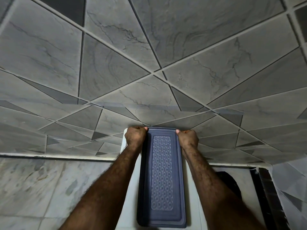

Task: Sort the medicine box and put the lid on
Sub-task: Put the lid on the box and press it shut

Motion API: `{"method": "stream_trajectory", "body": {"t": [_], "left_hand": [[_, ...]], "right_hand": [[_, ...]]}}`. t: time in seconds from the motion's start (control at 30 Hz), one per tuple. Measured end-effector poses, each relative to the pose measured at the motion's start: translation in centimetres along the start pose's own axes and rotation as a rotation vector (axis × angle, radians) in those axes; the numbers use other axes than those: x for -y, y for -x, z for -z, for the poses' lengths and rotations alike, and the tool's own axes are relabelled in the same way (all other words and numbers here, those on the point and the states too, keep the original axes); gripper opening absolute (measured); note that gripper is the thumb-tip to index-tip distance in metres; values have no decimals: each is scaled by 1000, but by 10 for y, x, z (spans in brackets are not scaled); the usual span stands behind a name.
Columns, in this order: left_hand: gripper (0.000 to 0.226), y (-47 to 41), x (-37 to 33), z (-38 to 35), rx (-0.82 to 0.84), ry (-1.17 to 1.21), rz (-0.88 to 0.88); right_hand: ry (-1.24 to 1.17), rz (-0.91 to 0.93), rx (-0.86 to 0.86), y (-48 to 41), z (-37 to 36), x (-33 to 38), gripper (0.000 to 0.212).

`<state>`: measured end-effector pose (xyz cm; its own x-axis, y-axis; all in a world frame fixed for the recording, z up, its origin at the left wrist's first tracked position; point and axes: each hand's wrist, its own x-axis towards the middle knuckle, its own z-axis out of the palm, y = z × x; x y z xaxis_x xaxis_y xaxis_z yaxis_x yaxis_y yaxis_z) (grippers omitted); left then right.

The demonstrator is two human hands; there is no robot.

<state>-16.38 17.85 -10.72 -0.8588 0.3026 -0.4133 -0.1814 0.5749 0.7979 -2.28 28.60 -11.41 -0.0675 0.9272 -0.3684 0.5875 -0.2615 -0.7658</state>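
Observation:
A long dark blue lid [162, 178] with a raised patterned panel lies flat on top of the medicine box, which it hides completely. My left hand [135, 136] curls around the lid's far left corner with the thumb on its top edge. My right hand [188, 138] grips the far right corner the same way. Both forearms run along the lid's long sides. The lid rests on a white surface [131, 176].
A grey tiled wall [149, 55] with diagonal grout lines rises just behind the lid. A marble-look counter [41, 188] stretches to the left. A dark object [230, 181] and a dark strip [265, 196] lie to the right.

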Motion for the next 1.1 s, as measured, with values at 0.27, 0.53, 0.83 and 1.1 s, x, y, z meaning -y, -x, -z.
{"method": "stream_trajectory", "body": {"t": [0.27,0.53,0.83,1.1], "left_hand": [[27,5,5,6,57,-22,-50],[11,66,47,67,417,186,149],[10,144,91,109,575,127,291],[10,154,105,97,338,109,256]], "right_hand": [[-130,-27,92,5,5,-8,24],[-301,-155,397,74,57,-60,5],[-379,-263,440,135,85,-104,19],[-279,-163,358,139,79,-103,8]]}}
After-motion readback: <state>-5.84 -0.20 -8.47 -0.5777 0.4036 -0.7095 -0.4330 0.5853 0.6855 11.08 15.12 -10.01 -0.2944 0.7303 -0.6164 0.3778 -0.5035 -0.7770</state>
